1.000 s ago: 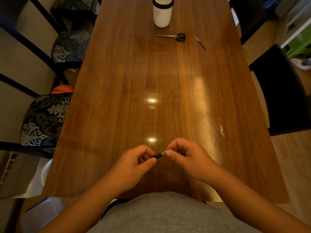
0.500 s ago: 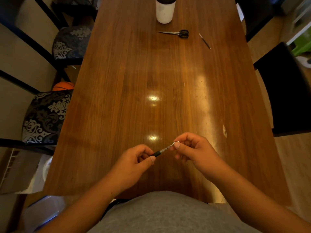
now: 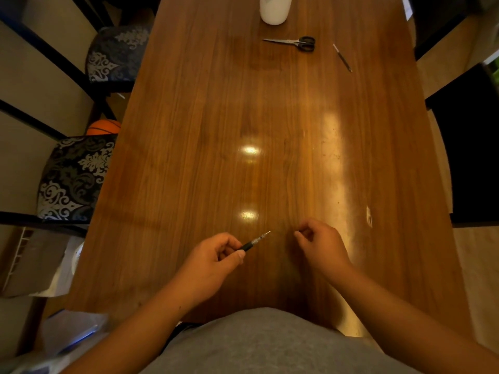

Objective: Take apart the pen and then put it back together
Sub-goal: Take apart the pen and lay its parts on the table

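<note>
My left hand (image 3: 216, 256) grips the black pen barrel (image 3: 247, 246) just above the near end of the wooden table (image 3: 189, 157). The barrel points up and to the right. Its front end is bare, with a silvery spring and the thin refill tip (image 3: 264, 234) sticking out. My right hand (image 3: 321, 244) hovers a hand's width to the right of that tip, apart from the pen. Its thumb and forefinger are pinched together on a small piece that they almost entirely hide.
Black-handled scissors (image 3: 294, 42), a white cup (image 3: 275, 9) and a second thin pen (image 3: 342, 58) lie at the table's far end. Patterned chairs (image 3: 73, 179) and an orange ball (image 3: 104, 127) are on the left, a black chair (image 3: 469, 147) on the right.
My right hand pulled away from the pen's front end and moved right with its fingers still pinched. The spring and refill tip now stand exposed. My left hand stayed in place with the barrel.
</note>
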A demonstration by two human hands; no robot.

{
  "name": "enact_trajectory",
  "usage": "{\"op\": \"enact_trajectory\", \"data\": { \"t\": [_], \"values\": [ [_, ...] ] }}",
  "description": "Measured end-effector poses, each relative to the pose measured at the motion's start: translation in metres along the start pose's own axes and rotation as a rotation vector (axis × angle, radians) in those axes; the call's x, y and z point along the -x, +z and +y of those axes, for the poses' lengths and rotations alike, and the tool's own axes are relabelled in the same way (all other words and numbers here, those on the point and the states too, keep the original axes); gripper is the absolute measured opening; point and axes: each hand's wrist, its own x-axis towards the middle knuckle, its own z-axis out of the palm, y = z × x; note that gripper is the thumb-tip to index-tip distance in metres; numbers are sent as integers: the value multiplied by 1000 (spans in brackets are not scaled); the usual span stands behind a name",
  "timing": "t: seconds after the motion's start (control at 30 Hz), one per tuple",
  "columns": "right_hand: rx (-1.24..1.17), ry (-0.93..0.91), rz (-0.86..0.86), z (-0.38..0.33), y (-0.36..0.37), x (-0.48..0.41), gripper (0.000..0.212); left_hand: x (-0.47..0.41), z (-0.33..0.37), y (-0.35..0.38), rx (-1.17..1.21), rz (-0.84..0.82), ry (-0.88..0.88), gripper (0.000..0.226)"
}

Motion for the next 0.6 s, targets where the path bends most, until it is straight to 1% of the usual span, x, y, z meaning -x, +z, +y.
{"op": "enact_trajectory", "data": {
  "t": [0.1, 0.3, 0.47, 0.6],
  "values": [
    [150, -53, -24, 16, 17, -11, 3, -3, -6, 2, 12, 5, -26, 15],
    [284, -139, 32, 30, 31, -24, 11, -5, -12, 5, 49, 9, -60, 7],
    [304, -196, 26, 33, 27, -29, 12, -8, -12, 7, 53, 16, -61, 16],
    [324, -201, 15, 31, 19, -23, 15, -9, -7, 9, 50, -1, -60, 17]
  ]
}}
